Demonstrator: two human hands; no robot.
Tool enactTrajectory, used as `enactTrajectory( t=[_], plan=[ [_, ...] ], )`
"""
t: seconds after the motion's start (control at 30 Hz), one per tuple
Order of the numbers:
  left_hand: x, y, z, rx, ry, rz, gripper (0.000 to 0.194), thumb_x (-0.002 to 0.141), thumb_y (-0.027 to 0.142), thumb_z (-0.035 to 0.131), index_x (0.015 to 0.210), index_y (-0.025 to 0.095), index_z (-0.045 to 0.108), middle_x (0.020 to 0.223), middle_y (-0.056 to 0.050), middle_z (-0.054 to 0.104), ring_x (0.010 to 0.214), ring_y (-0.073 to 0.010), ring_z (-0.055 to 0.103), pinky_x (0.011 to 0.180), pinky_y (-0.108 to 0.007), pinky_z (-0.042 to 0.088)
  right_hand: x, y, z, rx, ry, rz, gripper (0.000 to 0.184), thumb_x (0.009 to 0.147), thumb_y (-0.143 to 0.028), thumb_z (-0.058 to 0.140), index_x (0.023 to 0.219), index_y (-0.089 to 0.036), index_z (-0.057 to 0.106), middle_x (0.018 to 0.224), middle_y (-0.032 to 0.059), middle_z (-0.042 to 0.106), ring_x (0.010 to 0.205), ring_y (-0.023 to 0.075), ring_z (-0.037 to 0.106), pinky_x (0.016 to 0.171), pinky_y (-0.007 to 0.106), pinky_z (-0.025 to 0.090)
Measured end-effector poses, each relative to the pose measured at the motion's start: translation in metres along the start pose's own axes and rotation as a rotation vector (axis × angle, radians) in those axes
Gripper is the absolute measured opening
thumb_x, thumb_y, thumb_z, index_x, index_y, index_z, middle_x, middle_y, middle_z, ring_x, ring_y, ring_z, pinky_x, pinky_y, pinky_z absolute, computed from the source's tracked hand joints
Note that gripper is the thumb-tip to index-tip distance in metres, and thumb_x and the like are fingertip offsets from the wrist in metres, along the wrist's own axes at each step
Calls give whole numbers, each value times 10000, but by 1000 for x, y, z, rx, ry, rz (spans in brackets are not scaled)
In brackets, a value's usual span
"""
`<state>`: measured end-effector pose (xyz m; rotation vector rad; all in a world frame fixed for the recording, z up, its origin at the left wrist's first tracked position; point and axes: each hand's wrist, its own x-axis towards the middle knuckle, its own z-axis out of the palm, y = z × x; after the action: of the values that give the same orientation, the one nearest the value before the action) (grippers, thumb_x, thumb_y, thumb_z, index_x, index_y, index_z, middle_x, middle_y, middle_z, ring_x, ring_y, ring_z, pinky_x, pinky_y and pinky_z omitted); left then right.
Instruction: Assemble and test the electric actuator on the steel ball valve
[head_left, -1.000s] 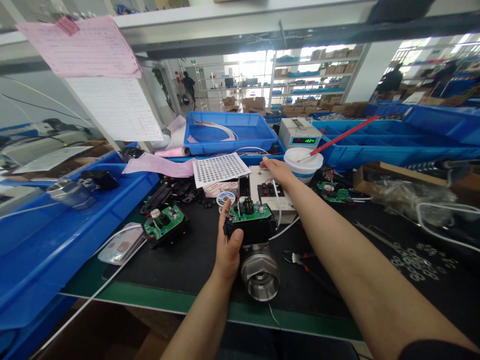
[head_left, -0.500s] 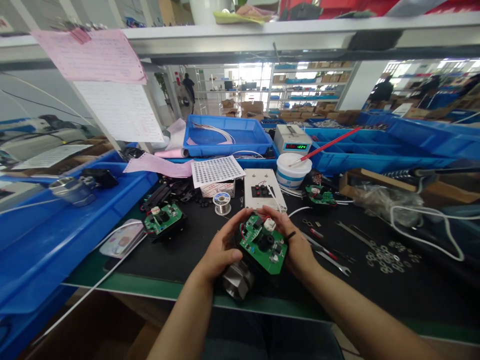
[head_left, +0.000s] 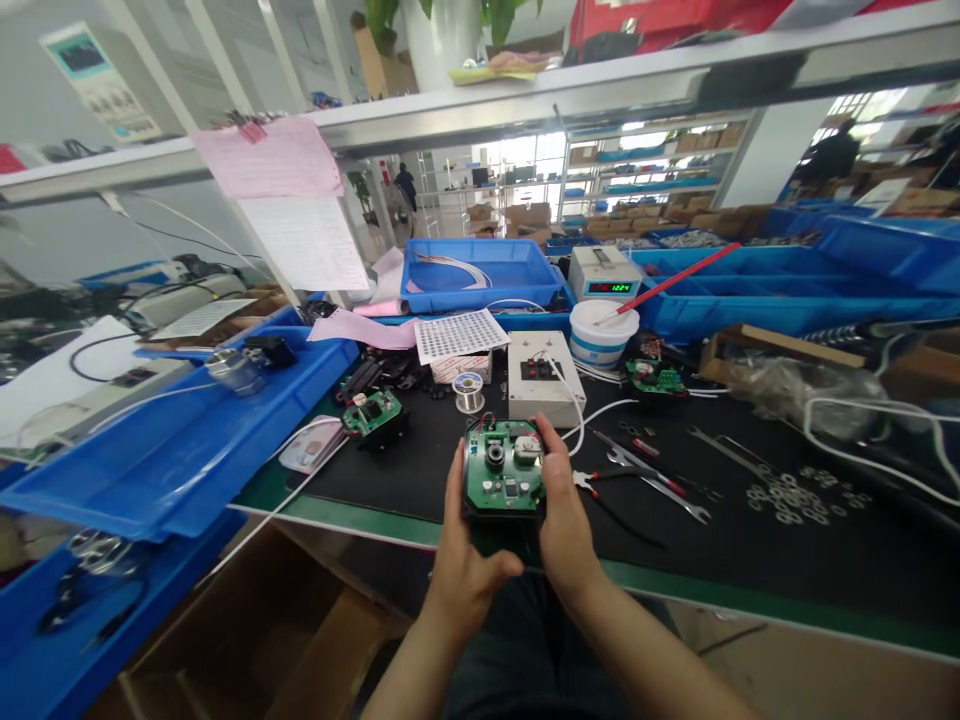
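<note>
I hold a black actuator housing with a green circuit board [head_left: 501, 475] on its open top, lifted at the front edge of the bench. My left hand [head_left: 465, 565] wraps round its left side and underside. My right hand [head_left: 562, 515] grips its right side, thumb on the board's edge. The metal valve body under the housing is hidden by my hands. A white control box [head_left: 541, 385] with red buttons lies on the black mat just behind, with a white cable running from it.
A second green board unit [head_left: 373, 413] sits to the left, beside a solder spool [head_left: 469, 390]. Pliers and wrenches [head_left: 649, 480] and loose washers [head_left: 787, 495] lie to the right. A white tub [head_left: 602, 335] with a red stick, a meter [head_left: 604, 272] and blue bins [head_left: 176, 440] surround the mat.
My right hand came back from the white control box and took hold of the unit. Both hands lifted it toward me and turned the board face up; the view swung left.
</note>
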<state>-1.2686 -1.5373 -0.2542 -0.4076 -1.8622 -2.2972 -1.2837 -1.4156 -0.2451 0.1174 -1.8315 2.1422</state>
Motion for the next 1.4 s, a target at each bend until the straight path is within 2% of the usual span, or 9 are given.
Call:
enactTrajectory(
  t=[0.1, 0.23, 0.47, 0.67, 0.73, 0.87, 1.07, 1.27, 1.4],
  plan=[
    [6, -1, -1, -17, 15, -27, 1065, 554, 576, 836, 1440, 246, 346, 1486, -149, 389, 1343, -379, 394, 1130, -489, 306, -12, 0, -8, -101, 9, -86, 524, 1018, -541, 341, 1469, -276, 329, 1495, 27, 268, 1385, 247, 243, 1185, 434, 200],
    [23, 1, -11, -66, -1, -27, 975, 492, 580, 862, 1320, 212, 502, 1361, -153, 534, 1262, -380, 489, 1078, -479, 380, -12, -1, -21, -303, -29, -237, 496, 998, -450, 432, 1455, -280, 340, 1452, 51, 311, 1368, 258, 260, 1150, 443, 257],
    [30, -2, -1, -67, 113, 57, 609, 759, 454, 735, 1267, 227, 489, 1346, -137, 527, 1205, -291, 550, 1017, -423, 443, -3, 5, -31, -431, 45, -284, 585, 932, -475, 528, 1420, -199, 358, 1312, 127, 384, 1244, 287, 397, 1080, 474, 329],
    [21, -3, 14, -2, 52, 101, 1210, 539, 479, 881, 1475, 262, 146, 1535, -168, 213, 1374, -336, 343, 1108, -448, 341, -1, 29, -34, -290, 51, -268, 677, 883, -494, 610, 1419, -184, 334, 1403, 145, 343, 1325, 310, 322, 1119, 497, 268],
    [21, 1, 17, 138, 63, 138, 1242, 550, 456, 880, 1489, 253, 93, 1536, -181, 144, 1403, -354, 270, 1132, -481, 287, -1, 37, -35, -258, 16, -263, 666, 913, -468, 582, 1444, -192, 289, 1433, 138, 335, 1341, 302, 311, 1119, 495, 274],
    [26, 11, 19, 392, 115, 232, 1018, 651, 446, 808, 1463, 221, 236, 1464, -176, 218, 1401, -380, 239, 1140, -531, 235, -3, 43, -36, -302, 4, -359, 535, 978, -389, 504, 1448, -237, 299, 1447, 109, 339, 1321, 278, 357, 1082, 470, 345],
    [35, 6, 6, 419, 43, 319, 818, 743, 474, 691, 1425, 235, 310, 1361, -138, 333, 1331, -357, 345, 1117, -525, 272, -11, 37, -33, -381, 39, -574, 480, 994, -324, 465, 1447, -241, 331, 1385, 105, 411, 1258, 266, 424, 1039, 452, 387],
    [37, 2, -5, 402, 14, 355, 803, 754, 545, 658, 1412, 237, 316, 1360, -133, 334, 1326, -344, 349, 1120, -504, 275, -10, 42, -33, -425, 47, -541, 488, 1014, -368, 440, 1459, -213, 314, 1392, 120, 425, 1262, 257, 443, 1027, 418, 419],
    [36, 0, -5, 392, 18, 362, 800, 755, 547, 659, 1412, 247, 315, 1364, -127, 330, 1329, -344, 344, 1121, -501, 273, -6, 49, -34, -456, 49, -512, 453, 1011, -417, 440, 1390, -169, 424, 1318, 140, 502, 1196, 271, 512, 980, 417, 465]
  ],
)
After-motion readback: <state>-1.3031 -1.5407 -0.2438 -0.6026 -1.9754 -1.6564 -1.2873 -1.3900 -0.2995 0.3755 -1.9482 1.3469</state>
